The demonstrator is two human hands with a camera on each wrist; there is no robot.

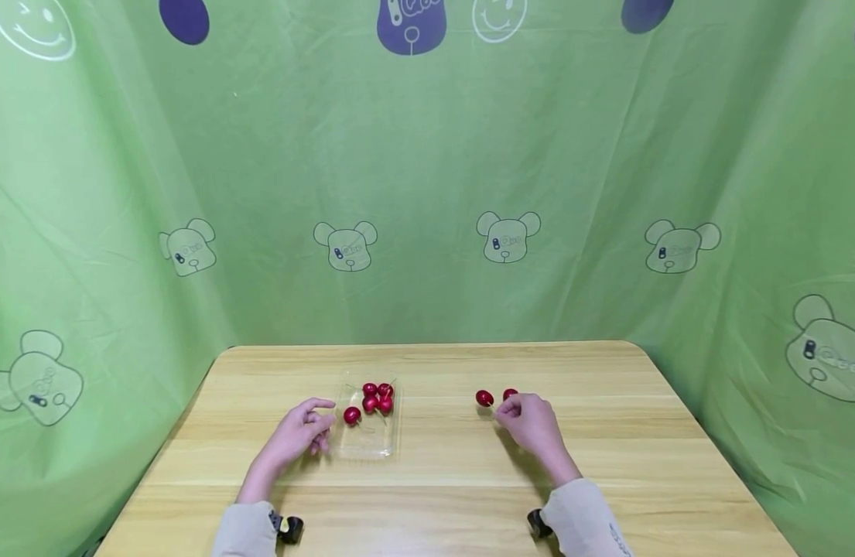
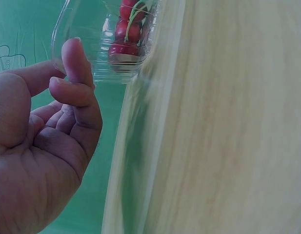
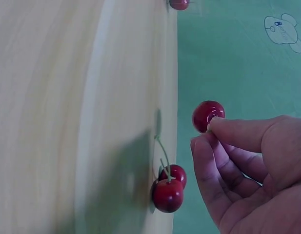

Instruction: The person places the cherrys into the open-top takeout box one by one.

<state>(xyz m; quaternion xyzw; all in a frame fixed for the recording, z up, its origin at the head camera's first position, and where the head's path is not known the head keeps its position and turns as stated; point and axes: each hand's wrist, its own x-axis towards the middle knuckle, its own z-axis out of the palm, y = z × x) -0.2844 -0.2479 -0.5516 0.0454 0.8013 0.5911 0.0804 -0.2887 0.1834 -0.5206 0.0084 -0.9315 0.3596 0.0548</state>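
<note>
My right hand pinches a red cherry by its stem between thumb and fingertip, raised off the table. Two more cherries with green stems lie on the table just below it; in the head view the hand partly covers them. On the left stands a clear plastic box with several red cherries inside, mostly toward its far right. Beside the box's left wall is my left hand, its fingers loosely bent and gripping nothing. Whether its fingertips touch the wall, I cannot tell.
A light wooden table carries everything. Green curtains printed with bear heads hang behind it and along both sides. Bare wood lies between the box and the right hand. Each wrist wears a black device.
</note>
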